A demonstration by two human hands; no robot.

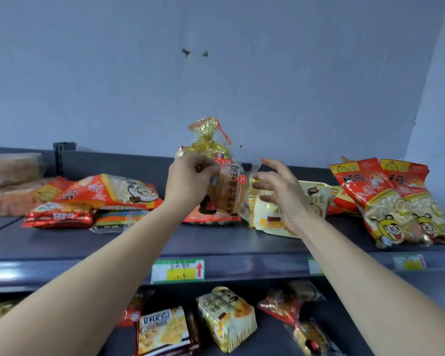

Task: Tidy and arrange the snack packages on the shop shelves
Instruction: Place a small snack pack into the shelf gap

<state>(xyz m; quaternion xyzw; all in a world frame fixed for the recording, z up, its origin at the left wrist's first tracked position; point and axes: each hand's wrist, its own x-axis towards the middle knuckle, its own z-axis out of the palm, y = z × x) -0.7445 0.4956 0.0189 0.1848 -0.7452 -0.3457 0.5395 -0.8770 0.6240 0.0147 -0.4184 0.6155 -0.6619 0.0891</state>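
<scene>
A bread bag [226, 191] with a gold-tied top is gripped by the left hand [188, 181] above the middle of the upper shelf [216, 241], toward its back edge. The right hand [280, 194] is held open, fingers spread, just beside the bag.

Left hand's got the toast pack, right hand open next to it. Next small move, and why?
Probably bring the right hand onto the free right edge of the toast pack to steady it before setting it down. The left hand grips only the pack's left side, the pack hangs tilted above the upper shelf, and the right hand is open just beside it.
</scene>
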